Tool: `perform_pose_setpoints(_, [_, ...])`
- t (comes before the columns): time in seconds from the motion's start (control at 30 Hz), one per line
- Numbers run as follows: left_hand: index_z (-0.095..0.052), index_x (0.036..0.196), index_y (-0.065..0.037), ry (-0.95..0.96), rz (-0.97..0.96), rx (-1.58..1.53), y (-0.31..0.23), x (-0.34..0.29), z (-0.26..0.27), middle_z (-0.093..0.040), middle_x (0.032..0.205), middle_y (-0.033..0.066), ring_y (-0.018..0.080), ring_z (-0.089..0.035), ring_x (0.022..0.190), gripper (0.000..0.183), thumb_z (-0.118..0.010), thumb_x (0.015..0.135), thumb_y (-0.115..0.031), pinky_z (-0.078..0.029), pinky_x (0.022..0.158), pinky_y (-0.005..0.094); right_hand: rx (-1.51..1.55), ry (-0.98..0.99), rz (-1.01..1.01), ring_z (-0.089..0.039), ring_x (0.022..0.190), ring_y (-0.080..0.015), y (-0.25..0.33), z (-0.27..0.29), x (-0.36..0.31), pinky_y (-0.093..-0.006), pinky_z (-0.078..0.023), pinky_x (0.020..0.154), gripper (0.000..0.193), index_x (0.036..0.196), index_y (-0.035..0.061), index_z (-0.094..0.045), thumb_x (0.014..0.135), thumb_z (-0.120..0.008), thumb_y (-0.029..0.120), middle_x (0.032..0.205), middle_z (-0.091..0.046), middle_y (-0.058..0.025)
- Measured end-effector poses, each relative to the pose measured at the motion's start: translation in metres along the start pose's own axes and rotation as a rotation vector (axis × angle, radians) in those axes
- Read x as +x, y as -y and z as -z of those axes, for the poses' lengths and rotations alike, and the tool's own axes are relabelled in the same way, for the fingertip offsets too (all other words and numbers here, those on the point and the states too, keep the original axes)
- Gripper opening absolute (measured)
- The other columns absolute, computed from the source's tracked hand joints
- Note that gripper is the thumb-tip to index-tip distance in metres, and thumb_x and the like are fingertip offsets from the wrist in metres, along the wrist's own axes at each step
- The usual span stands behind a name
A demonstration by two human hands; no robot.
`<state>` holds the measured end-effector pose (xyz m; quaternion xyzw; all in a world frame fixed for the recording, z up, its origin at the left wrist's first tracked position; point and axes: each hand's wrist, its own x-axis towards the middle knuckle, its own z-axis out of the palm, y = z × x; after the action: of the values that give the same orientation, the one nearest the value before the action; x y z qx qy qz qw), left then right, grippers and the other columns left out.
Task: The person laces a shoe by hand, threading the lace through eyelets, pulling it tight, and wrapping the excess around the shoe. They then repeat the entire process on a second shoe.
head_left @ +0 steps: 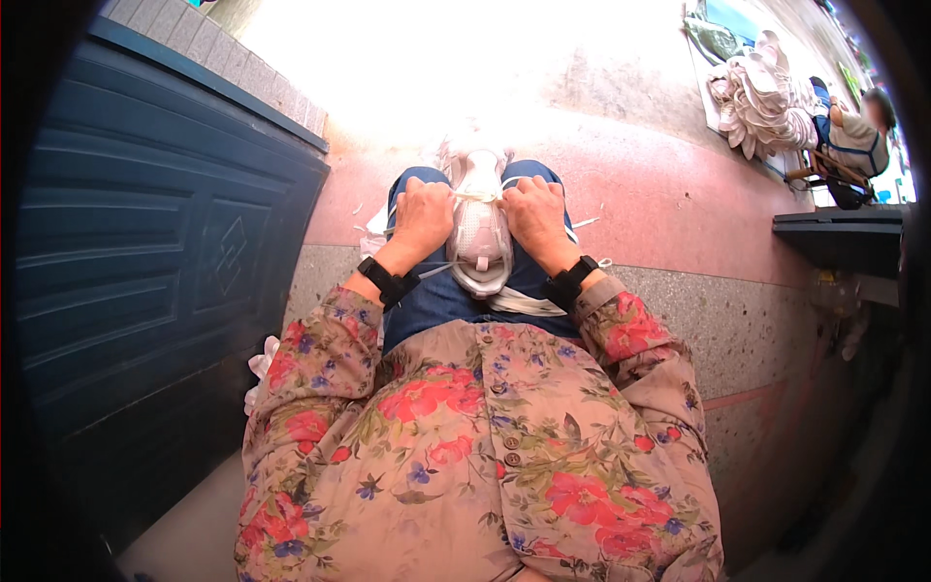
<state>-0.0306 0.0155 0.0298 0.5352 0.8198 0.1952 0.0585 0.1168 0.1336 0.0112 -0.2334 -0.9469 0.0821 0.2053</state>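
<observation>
Between my knees rests a pale pink and white sneaker [480,233], its heel end toward me and its front lost in glare. My left hand [425,215] is closed at the sneaker's left side, pinching a white shoelace [473,197]. On the opposite side my right hand [536,215] is closed too, with the lace running across the shoe between both hands. Loose lace ends stick out beside my wrists. White strips [524,304] lie on my lap under the heel. The fingertips are partly hidden by the backs of my hands.
A dark blue panelled door [145,213] stands close on my left. At the far right are a heap of pale shoes [761,102] and a seated person [858,141]. A dark ledge [844,228] juts in at the right. White pieces [260,364] lie by my left elbow.
</observation>
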Motion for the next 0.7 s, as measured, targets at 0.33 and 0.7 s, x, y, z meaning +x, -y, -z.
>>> perform_pose_setpoints(0.33, [-0.060,0.073,-0.005,-0.002,0.057,-0.041,-0.001,0.004,-0.011,-0.059,0.075,0.0120,0.0313,-0.052,0.079,0.015,-0.055,0.076,-0.019,-0.041,0.064,0.0421,0.063,-0.005,0.025,-0.052,0.077,-0.0211,-0.002,-0.001,-0.001,-0.0357,-0.035,0.071,0.013,0.065,0.0099,-0.059,0.072,-0.059,0.021,0.071,-0.054,-0.0046])
perform_pose_setpoints(0.7, [-0.065,0.082,-0.006,0.048,0.113,0.018,-0.012,-0.011,-0.004,-0.060,0.075,0.0142,0.0300,-0.054,0.077,0.023,-0.062,0.072,-0.026,-0.043,0.069,0.0421,-0.025,0.215,0.026,-0.051,0.080,-0.0240,0.013,0.012,-0.006,-0.0396,-0.036,0.071,0.020,0.079,0.0058,-0.058,0.079,-0.053,0.025,0.078,-0.054,-0.0084])
